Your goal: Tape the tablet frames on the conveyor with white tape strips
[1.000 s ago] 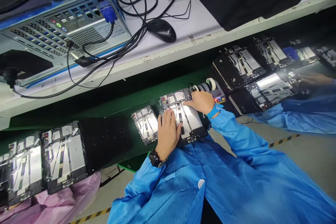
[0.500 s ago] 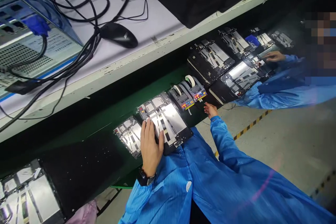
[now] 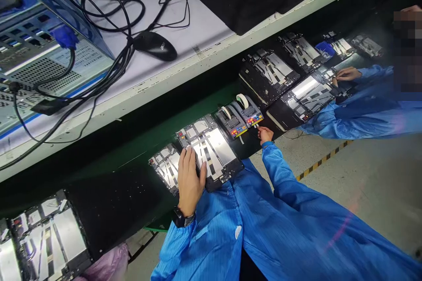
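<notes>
My left hand (image 3: 189, 180), with a black watch on its wrist, lies flat with fingers apart on the lower edge of an opened tablet-like device (image 3: 211, 149). This device has silver shielding plates, black strips and a black frame, and sits on a dark belt. A smaller metal-backed unit (image 3: 165, 167) lies just left of my hand. My right hand (image 3: 265, 135) is at the front of a pair of electric tape dispensers (image 3: 239, 116), its fingers bunched near a thin strip. I cannot tell whether they pinch it.
A co-worker's hand (image 3: 346, 74) in a blue sleeve works on another device up the belt (image 3: 270, 70), among several more units. Above the belt's far side, a white shelf (image 3: 165, 92) holds a computer case (image 3: 49, 61), cables and a mouse (image 3: 154, 46). Grey floor (image 3: 362, 184) lies to the right.
My right hand has moved off the device to the front of the tape dispensers. My left hand stays on the device. The view has swung, bringing the co-worker into sight.
</notes>
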